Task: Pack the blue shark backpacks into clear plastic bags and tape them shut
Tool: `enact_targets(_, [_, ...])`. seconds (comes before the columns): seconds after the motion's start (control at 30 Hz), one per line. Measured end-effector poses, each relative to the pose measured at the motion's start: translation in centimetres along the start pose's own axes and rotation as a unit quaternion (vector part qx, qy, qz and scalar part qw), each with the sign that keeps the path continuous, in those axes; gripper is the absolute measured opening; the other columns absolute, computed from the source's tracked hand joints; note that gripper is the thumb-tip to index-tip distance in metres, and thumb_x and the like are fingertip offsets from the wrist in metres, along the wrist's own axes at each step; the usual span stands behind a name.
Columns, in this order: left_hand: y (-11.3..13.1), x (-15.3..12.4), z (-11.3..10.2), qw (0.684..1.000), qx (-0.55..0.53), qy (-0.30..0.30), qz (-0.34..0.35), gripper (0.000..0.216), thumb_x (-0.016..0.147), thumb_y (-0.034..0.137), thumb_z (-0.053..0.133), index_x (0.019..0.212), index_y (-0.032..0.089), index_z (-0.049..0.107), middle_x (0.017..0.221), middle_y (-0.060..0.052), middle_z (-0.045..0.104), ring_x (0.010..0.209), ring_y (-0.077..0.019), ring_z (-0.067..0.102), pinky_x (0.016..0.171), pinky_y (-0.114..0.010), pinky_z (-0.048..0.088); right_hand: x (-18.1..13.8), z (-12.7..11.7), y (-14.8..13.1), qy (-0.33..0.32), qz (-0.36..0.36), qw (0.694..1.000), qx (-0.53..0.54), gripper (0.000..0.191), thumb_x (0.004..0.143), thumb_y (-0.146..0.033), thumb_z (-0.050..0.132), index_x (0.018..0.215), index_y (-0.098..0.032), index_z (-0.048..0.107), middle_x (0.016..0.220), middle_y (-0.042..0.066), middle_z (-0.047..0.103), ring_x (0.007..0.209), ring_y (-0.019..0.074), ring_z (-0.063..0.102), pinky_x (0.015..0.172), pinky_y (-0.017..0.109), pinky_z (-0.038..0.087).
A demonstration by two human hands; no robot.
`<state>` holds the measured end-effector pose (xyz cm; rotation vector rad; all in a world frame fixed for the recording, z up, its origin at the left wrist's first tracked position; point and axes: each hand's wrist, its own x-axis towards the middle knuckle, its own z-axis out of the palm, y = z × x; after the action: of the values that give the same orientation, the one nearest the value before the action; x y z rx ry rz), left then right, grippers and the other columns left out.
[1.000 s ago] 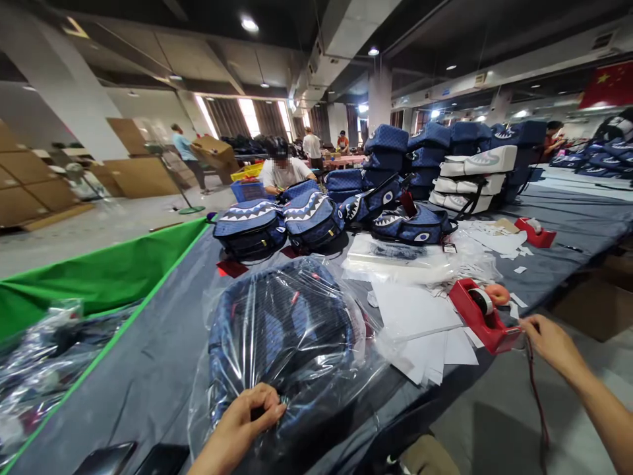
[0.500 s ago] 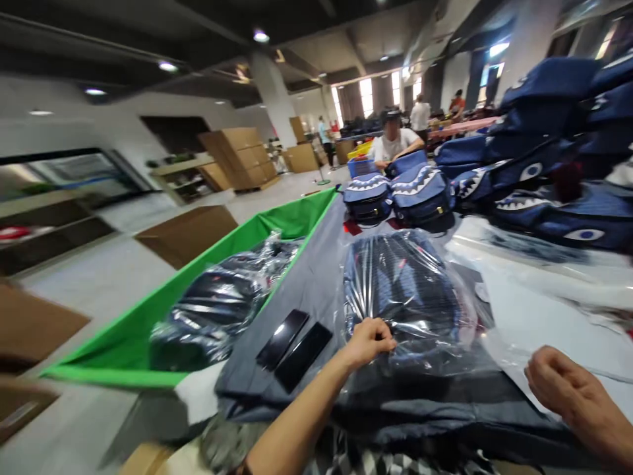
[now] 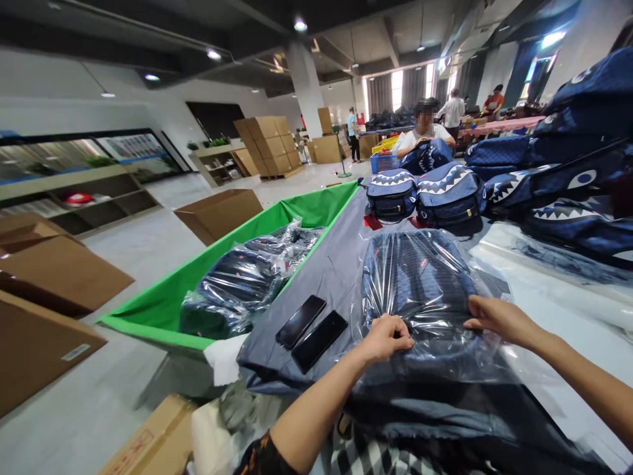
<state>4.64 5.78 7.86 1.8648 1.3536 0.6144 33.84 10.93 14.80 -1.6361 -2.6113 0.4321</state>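
Observation:
A navy backpack (image 3: 420,270) lies on the grey cloth-covered table inside a clear plastic bag (image 3: 395,300). My left hand (image 3: 388,336) pinches the film at the bag's near left, and creases fan out from the fingers. At the near right, my right hand (image 3: 487,316) is closed on the film, thumb and fingers together. Left of the bag lie two black smartphones, one phone (image 3: 301,321) beside another phone (image 3: 320,340).
A green fabric bin (image 3: 148,333) holds plastic-wrapped bags (image 3: 242,284) on the left. Shark-face backpacks (image 3: 450,194) stand behind and pile up at right. Clear plastic sheets (image 3: 558,277) lie at right. Cardboard boxes (image 3: 44,343) are on the floor. A co-worker (image 3: 428,132) handles a backpack across the table.
My right hand has come left from the table's right side onto the plastic bag. My left hand keeps its pinch on the film. The camera view has turned slightly left.

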Motion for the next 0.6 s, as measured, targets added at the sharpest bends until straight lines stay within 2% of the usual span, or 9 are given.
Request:
enact_targets(0.1, [0.4,-0.1,-0.1,1.000,0.013,-0.005,0.001,0.022,0.080,0.027,0.077,0.064,0.018,0.066,0.086,0.000,0.072,0.091,-0.0179,0.061,0.091,-0.034,0.039,-2.2,0.7,-1.1,0.038,-0.030,0.997,0.065,0.019,0.087,-0.038,0.061,0.080,-0.027,0.048,0.066,-0.003,0.060,0.060,0.0183,0.058,0.059,0.028,0.035])
enact_targets(0.17, [1.0,-0.5,-0.3,1.000,0.022,-0.010,0.003,0.022,0.083,0.028,0.077,0.066,0.019,0.066,0.090,0.000,0.073,0.096,-0.0186,0.060,0.093,-0.035,0.038,-2.9,1.8,-2.6,0.011,-0.062,0.995,0.073,0.021,0.081,-0.035,0.069,0.080,-0.026,0.050,0.070,-0.003,0.063,0.063,0.0183,0.060,0.060,0.028,0.035])
enact_targets(0.23, [1.7,-1.5,-0.6,0.997,0.062,-0.010,0.037,0.018,0.085,0.033,0.077,0.076,0.020,0.068,0.100,-0.002,0.072,0.106,-0.0210,0.058,0.100,-0.039,0.037,-2.8,2.9,-3.7,-0.022,-0.054,0.998,0.039,0.032,0.071,-0.031,0.077,0.076,-0.026,0.046,0.073,-0.003,0.064,0.066,0.0196,0.061,0.058,0.028,0.031])
enact_targets(0.3, [2.0,-3.0,-1.0,0.984,0.150,0.007,0.097,0.020,0.084,0.037,0.080,0.086,0.021,0.069,0.115,-0.004,0.070,0.124,-0.0259,0.052,0.112,-0.048,0.028,-2.2,3.8,-3.9,-0.035,-0.039,0.999,0.009,0.039,0.066,-0.029,0.080,0.074,-0.026,0.042,0.071,-0.004,0.063,0.066,0.0205,0.062,0.056,0.028,0.026])
enact_targets(0.37, [1.7,-4.5,-1.5,0.957,0.253,0.037,0.133,0.021,0.083,0.035,0.082,0.087,0.020,0.068,0.127,-0.005,0.066,0.138,-0.0302,0.042,0.121,-0.056,0.014,-1.6,4.3,-3.4,-0.039,-0.048,0.998,0.007,0.039,0.066,-0.031,0.079,0.074,-0.026,0.042,0.069,-0.005,0.062,0.065,0.0203,0.061,0.056,0.028,0.024])
enact_targets(0.4, [1.3,-5.2,-1.8,0.947,0.290,0.053,0.128,0.018,0.084,0.032,0.081,0.085,0.020,0.068,0.130,-0.005,0.065,0.142,-0.0311,0.038,0.122,-0.059,0.008,-1.3,4.4,-3.1,-0.039,-0.052,0.998,0.009,0.039,0.066,-0.032,0.079,0.074,-0.026,0.042,0.068,-0.005,0.062,0.064,0.0201,0.061,0.056,0.028,0.024])
enact_targets(0.47, [0.5,-6.1,-2.5,0.939,0.320,0.076,0.097,0.012,0.087,0.025,0.077,0.081,0.021,0.068,0.128,-0.004,0.066,0.142,-0.0304,0.038,0.122,-0.060,0.007,-0.8,4.5,-2.7,-0.040,-0.057,0.997,0.016,0.039,0.065,-0.034,0.079,0.073,-0.026,0.042,0.067,-0.005,0.062,0.063,0.0202,0.060,0.056,0.028,0.024])
enact_targets(0.6, [-0.6,-6.0,-3.6,0.965,0.246,0.069,0.049,0.010,0.092,0.025,0.071,0.083,0.022,0.068,0.122,-0.004,0.068,0.133,-0.0261,0.048,0.120,-0.060,0.015,-1.1,4.7,-2.5,-0.024,-0.058,0.996,0.066,0.035,0.064,-0.040,0.076,0.072,-0.026,0.046,0.065,-0.005,0.060,0.061,0.0199,0.058,0.056,0.029,0.030])
